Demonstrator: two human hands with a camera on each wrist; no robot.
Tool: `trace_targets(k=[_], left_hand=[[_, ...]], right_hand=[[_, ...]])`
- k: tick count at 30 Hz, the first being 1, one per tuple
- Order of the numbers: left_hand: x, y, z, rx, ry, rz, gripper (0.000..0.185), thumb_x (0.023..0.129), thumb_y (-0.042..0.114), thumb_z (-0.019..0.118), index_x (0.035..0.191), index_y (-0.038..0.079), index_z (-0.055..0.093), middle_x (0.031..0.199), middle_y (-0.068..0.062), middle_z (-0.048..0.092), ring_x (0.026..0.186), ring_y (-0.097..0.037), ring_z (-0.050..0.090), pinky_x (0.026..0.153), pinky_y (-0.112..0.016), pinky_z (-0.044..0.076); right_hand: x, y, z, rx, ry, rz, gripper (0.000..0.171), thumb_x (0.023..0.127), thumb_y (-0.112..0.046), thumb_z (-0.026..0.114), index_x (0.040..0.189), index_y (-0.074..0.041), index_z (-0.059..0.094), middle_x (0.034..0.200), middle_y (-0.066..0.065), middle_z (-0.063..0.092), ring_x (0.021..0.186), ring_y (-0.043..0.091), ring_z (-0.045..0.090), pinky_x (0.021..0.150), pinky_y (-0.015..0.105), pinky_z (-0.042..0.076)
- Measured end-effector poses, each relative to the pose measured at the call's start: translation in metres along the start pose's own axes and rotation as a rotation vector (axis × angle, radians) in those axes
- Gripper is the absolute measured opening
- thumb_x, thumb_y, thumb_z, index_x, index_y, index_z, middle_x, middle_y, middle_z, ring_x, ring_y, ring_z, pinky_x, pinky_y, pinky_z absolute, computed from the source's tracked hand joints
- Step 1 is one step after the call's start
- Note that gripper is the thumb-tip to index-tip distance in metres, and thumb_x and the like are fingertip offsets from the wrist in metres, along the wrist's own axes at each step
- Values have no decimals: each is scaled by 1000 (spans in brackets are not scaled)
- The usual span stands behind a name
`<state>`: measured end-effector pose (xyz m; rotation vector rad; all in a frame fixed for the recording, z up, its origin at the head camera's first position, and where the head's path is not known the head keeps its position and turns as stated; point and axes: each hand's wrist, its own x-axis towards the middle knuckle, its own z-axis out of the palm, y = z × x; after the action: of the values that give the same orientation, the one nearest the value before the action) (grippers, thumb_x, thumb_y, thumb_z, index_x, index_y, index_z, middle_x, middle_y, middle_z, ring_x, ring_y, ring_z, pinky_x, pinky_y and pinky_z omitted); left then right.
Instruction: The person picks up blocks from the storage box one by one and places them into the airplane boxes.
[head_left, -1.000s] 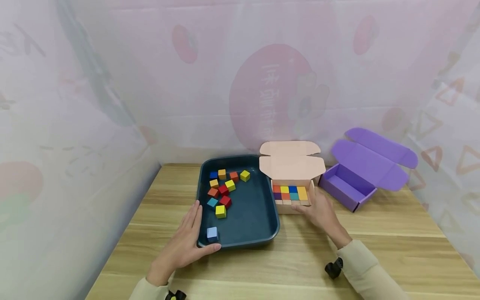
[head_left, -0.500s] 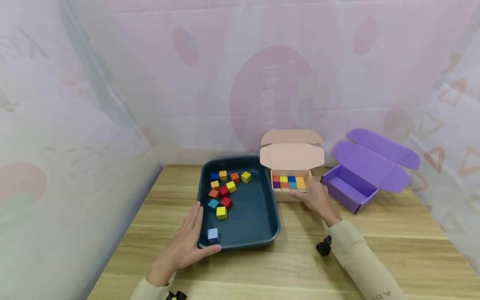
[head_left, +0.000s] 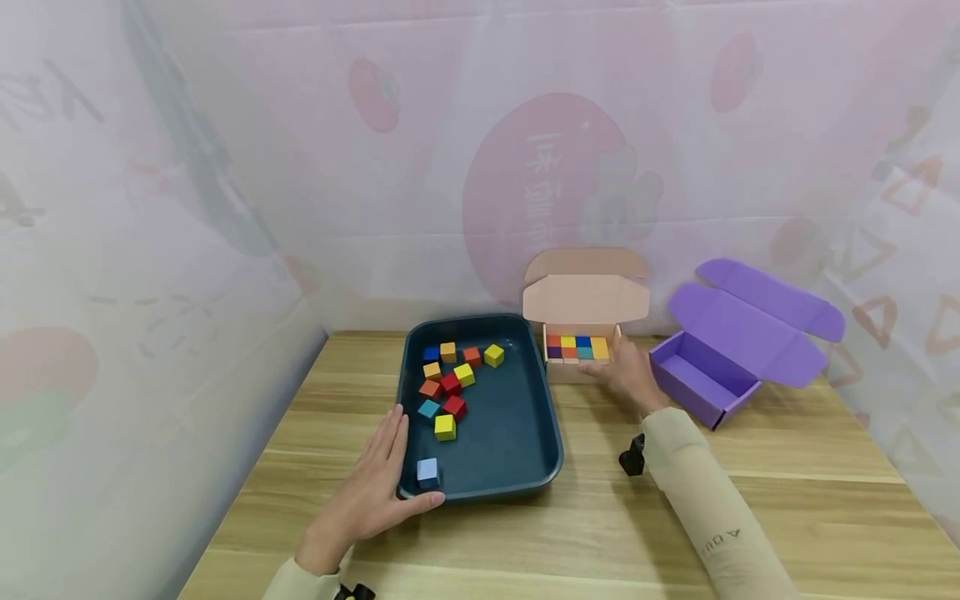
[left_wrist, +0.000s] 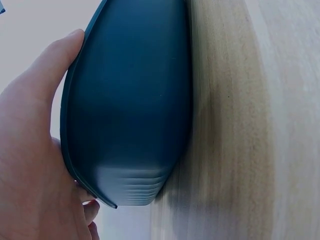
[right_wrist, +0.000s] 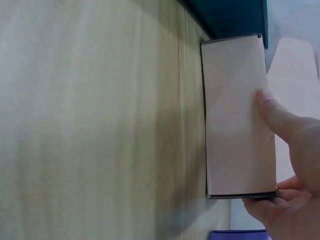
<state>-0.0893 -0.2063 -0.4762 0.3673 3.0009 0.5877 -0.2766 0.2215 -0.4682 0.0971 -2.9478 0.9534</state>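
My left hand (head_left: 372, 477) rests against the near left corner of a dark teal tray (head_left: 517, 479), its fingers straight along the side and the thumb on the front rim. In the left wrist view the thumb lies at the rim of the tray (left_wrist: 130, 100). Loose coloured cubes are in the tray, among them a light blue cube (head_left: 427, 472) near the front. My right hand (head_left: 632, 373) grips the near right corner of a peach cardboard box (right_wrist: 237, 120), thumb on its front wall, fingers at its side. Coloured blocks (head_left: 576, 347) fill this box, lid raised.
An open purple box (head_left: 697, 379) with its lid folded back stands right of the peach box. The wooden table (head_left: 570, 550) meets a printed cloth wall (head_left: 375, 225) behind the tray and boxes.
My right hand has pushed the peach box back, away from me, along the tray's right side; its lid has tilted more upright. The left hand and tray stay put.
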Motion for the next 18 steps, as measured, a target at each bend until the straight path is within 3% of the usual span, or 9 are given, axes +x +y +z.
trace_targets(k=[2, 9, 11, 14, 18], left_hand=[[0, 0, 0, -1, 2, -1, 128, 84, 81, 66, 170, 7, 7, 180, -10, -3, 167, -37, 8, 132, -64, 16], [2, -1, 2, 5, 20, 14, 128, 84, 81, 66, 170, 7, 9, 180, -11, -1, 167, -37, 8, 132, -64, 17], [1, -1, 3, 9, 14, 13, 128, 83, 82, 65, 170, 7, 8, 180, -11, -1, 167, -37, 8, 132, -64, 17], [1, -1, 4, 7, 9, 7, 129, 83, 83, 64, 170, 6, 8, 180, -12, -1, 166, -38, 7, 131, -65, 18], [2, 0, 3, 0, 23, 8, 129, 82, 83, 65, 170, 7, 8, 180, -12, 1, 166, -38, 8, 131, -66, 18]], right_hand=[[4, -1, -1, 19, -20, 11, 117, 89, -51, 82, 167, 4, 15, 162, 34, 40, 143, 51, 48, 120, 63, 41], [3, 1, -3, 1, -39, 24, 109, 91, -46, 82, 166, 4, 20, 161, 33, 42, 146, 51, 46, 122, 63, 39], [-6, 0, -5, -31, -35, -19, 108, 93, -42, 81, 166, 7, 17, 161, 34, 41, 146, 53, 44, 121, 65, 38], [-25, -3, -13, -43, -5, -47, 97, 96, -36, 78, 162, 11, 24, 153, 38, 48, 139, 55, 50, 115, 66, 44], [-56, -4, -34, -26, 57, -29, 87, 99, -33, 73, 157, 16, 32, 148, 43, 49, 136, 60, 50, 112, 69, 46]])
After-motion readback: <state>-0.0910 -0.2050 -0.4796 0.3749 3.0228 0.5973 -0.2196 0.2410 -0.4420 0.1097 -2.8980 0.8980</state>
